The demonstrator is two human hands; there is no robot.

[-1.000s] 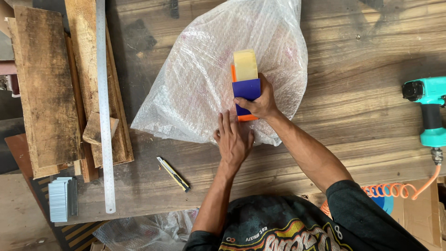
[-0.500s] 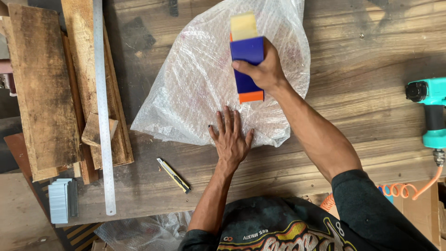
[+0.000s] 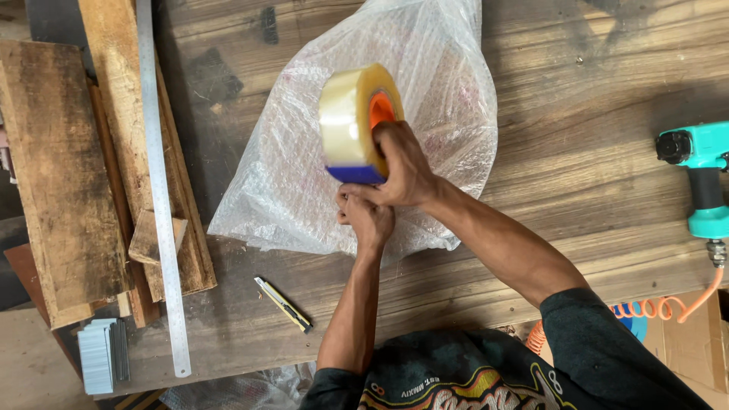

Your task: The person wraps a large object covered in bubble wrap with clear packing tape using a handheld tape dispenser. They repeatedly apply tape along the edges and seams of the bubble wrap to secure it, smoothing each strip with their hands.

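A bubble-wrapped bundle (image 3: pixel 304 167) lies on the wooden workbench (image 3: pixel 592 137). Above it, my right hand (image 3: pixel 402 167) grips a tape dispenser (image 3: pixel 357 121), blue and orange, carrying a thick roll of clear packing tape. My left hand (image 3: pixel 368 216) sits just below the dispenser with its fingers pinched together at the dispenser's lower end, apparently on the tape end; the tape itself is too clear to make out. Both hands hover over the bundle's near edge.
Rough wooden planks (image 3: pixel 68 167) and a long steel ruler (image 3: pixel 159 190) lie at the left. A yellow-black utility knife (image 3: pixel 283 304) rests near the front edge. A teal pneumatic tool (image 3: pixel 702 178) with an orange coiled hose (image 3: pixel 653 307) sits at the right. Staple strips (image 3: pixel 102 353) sit lower left.
My right hand has turned the dispenser so the tape roll faces up. My left hand lifted off the bubble wrap, closed its fingers and came up under the dispenser.
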